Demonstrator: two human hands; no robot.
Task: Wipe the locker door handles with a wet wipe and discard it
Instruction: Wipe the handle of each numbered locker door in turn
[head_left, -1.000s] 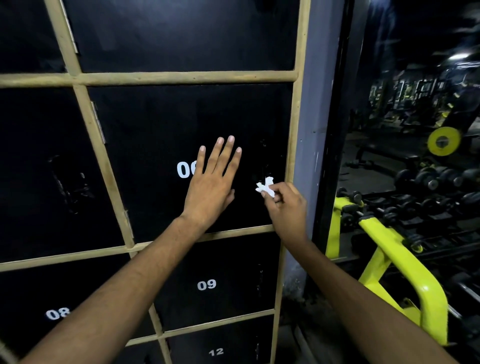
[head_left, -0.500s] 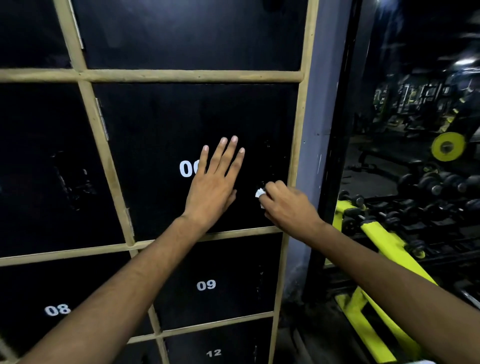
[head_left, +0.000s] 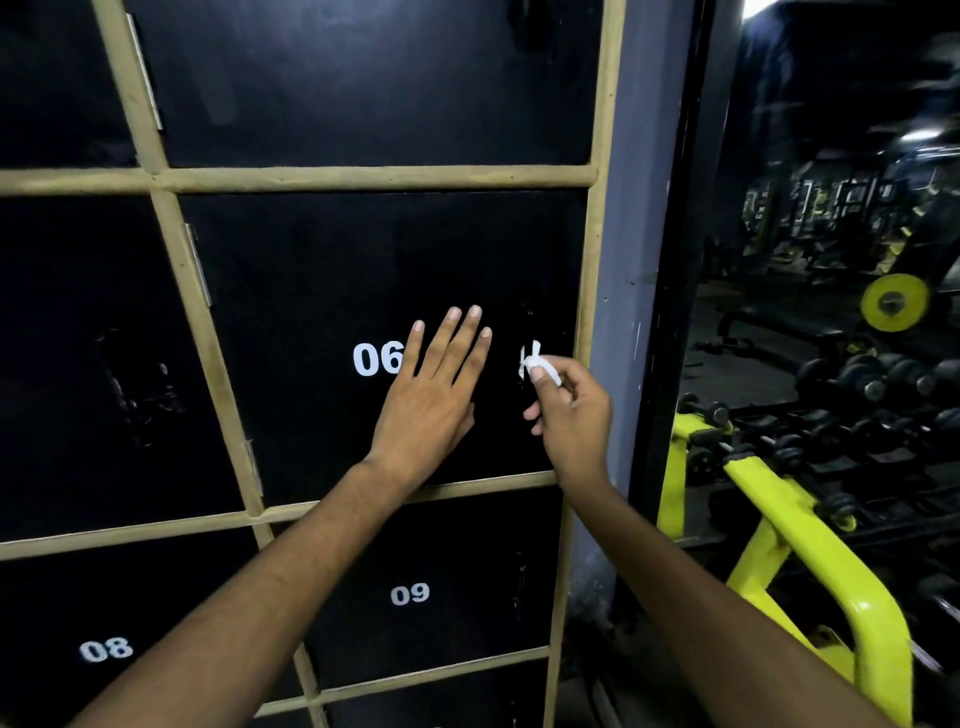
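Several black lockers (head_left: 311, 280), dim gym (head_left: 810, 364)

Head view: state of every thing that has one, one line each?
left hand: open, flat on black locker door 06.
right hand: pinches small white wet wipe.
small white wet wipe: crumpled, at door 06's right edge.
black locker door 06: closed.
black locker door 09: closed.

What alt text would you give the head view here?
The right hand pinches a small white wet wipe against the right edge of locker door 06, while the left hand lies flat on the door. Yellow gym equipment stands to the right.
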